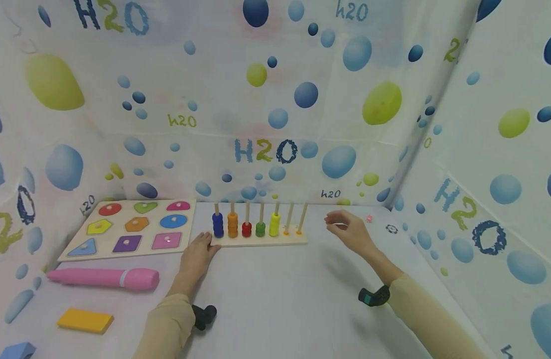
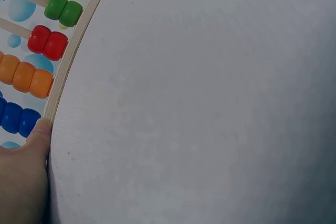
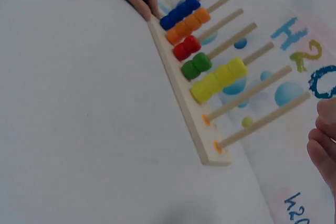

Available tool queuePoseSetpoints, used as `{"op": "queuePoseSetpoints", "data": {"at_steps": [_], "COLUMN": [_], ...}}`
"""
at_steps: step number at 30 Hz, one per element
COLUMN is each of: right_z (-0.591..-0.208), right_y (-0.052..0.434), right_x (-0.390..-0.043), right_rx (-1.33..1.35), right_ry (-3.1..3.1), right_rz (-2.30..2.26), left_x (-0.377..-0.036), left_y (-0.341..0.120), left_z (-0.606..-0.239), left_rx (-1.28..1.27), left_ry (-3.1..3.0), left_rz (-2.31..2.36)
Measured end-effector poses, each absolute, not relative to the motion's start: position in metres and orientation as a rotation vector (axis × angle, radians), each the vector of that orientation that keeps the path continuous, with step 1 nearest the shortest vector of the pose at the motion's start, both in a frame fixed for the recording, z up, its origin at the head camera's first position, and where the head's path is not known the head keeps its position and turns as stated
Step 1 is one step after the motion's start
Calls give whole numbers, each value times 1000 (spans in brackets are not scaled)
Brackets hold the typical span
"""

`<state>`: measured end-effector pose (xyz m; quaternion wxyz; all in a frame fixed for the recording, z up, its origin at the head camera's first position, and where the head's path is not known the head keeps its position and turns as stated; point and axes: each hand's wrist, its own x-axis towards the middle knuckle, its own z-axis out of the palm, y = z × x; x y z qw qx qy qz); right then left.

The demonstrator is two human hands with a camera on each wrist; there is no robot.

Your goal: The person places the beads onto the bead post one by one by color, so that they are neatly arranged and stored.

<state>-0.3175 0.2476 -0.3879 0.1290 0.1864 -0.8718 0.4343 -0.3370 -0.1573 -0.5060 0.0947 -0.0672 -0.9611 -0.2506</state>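
A wooden bead stacker (image 1: 257,241) with a row of upright pegs stands at the back of the table. From left to right its pegs carry blue (image 3: 181,13), orange (image 2: 23,76), red (image 3: 187,48), green (image 3: 196,65) and yellow beads (image 3: 219,80); both rightmost pegs are bare. My left hand (image 1: 198,257) grips the base at its left end, thumb along the front edge (image 2: 39,132) beside the blue beads. To the right of the bare pegs, my right hand (image 1: 349,232) hovers with loosely bent fingers, and nothing shows between them. Only part of that hand (image 3: 325,140) enters the right wrist view.
A shape puzzle board (image 1: 156,234) lies to the left of the stacker. In front of it are a large pink marker-shaped thing (image 1: 102,278), a yellow block (image 1: 84,320) and a blue block (image 1: 18,350). A small pink thing (image 1: 369,219) sits behind my right hand. Patterned sheets enclose the table.
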Motion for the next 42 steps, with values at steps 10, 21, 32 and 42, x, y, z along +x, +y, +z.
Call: {"op": "queuePoseSetpoints", "data": {"at_steps": [10,21,32,42], "right_z": [-435,-465,-479,-487], "right_y": [319,356,371,372], "right_x": [-294,-240,-197,-191], "right_rx": [492,433,458,333], "right_ry": [-2603,-2753,-2765,-2812], "right_rz": [1302,1329,1311,1176], "left_x": [-340,-341,-339,-337], "left_y": [-159,-157,-157,-157], "left_z": [-504,-504,-504,-506], "left_rx": [-197,-180,-196,-196], "left_ry": [-2853,-2858,-2852,-2867], "left_rz": [-736,-747,-726,-748]}}
